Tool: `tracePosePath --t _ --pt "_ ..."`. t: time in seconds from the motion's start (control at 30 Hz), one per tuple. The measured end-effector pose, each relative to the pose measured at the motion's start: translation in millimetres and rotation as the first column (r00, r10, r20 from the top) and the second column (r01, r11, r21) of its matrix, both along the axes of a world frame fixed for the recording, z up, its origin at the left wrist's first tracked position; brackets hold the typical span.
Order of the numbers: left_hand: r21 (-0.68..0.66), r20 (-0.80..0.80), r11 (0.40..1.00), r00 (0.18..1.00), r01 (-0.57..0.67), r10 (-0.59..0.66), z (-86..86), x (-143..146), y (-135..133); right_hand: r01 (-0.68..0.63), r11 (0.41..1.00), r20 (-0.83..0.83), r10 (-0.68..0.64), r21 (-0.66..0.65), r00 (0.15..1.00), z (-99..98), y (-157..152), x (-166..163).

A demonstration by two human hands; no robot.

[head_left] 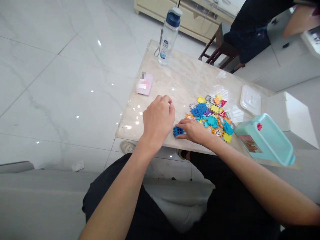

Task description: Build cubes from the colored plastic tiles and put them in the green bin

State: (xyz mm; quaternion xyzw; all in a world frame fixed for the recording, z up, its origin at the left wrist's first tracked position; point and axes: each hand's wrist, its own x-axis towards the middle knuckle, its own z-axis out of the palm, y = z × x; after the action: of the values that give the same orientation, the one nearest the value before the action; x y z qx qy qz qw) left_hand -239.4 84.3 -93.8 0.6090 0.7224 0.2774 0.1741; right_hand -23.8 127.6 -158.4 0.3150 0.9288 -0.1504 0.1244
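My left hand rests on the marble table with its fingers curled under; what they hold, if anything, is hidden. Just to its right, my right hand lies low on the table, fingers pinching a small blue plastic block piece near the front edge. Behind and to the right of that hand lies a pile of several colourful interlocking block pieces in blue, yellow, orange, red and teal.
A teal plastic box sits at the right front, its clear lid behind it. A water bottle stands at the far table edge, a pink packet at the left. Another person sits on a stool beyond.
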Motion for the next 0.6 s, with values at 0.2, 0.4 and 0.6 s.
tracePosePath --t 0.2,0.4,0.6 --pt "0.015 0.019 1.000 1.000 -0.006 0.005 -1.7 -0.1 -1.4 0.017 1.000 0.044 -0.017 0.020 0.999 3.6 -2.0 -0.6" --pt "0.023 0.035 1.000 0.999 -0.010 0.010 -1.6 -1.9 -2.4 0.015 0.999 0.067 -0.017 0.042 0.998 5.5 -3.5 0.6" --pt "0.032 0.039 0.999 0.999 -0.016 0.014 -2.9 -2.1 -2.2 0.006 0.999 0.093 -0.010 0.037 0.996 6.2 -3.6 -4.1"
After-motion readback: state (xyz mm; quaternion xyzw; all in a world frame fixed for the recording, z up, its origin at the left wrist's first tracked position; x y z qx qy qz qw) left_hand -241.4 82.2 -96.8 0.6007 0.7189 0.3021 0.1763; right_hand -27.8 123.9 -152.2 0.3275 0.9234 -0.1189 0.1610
